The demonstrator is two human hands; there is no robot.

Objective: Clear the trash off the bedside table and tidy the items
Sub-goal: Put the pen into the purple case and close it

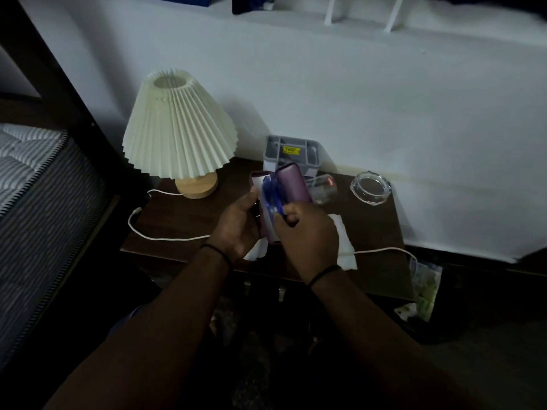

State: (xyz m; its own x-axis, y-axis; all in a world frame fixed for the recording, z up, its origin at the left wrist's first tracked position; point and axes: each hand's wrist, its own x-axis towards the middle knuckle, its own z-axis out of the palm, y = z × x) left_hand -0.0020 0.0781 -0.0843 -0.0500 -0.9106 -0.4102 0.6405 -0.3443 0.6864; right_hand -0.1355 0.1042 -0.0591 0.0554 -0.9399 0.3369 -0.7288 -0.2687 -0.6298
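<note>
Above the dark wooden bedside table (183, 214), my left hand (236, 226) holds an open purple case (291, 182) by its left half, the lid tilted up to the right. My right hand (307, 232) pinches a blue object (270, 192), apparently glasses, lying in the case's pale lining. A crumpled white tissue (344, 247) lies on the table under my right hand. A clear glass ashtray (370, 187) sits at the back right. A small clear plastic item (322, 187) lies behind the case.
A pleated cream lamp (177, 128) on a wooden base stands at the back left, with its white cord (148, 232) looping over the front edge. A grey organiser (291, 150) stands against the wall. A bed (35, 187) lies at the left. A bag (426, 285) hangs right of the table.
</note>
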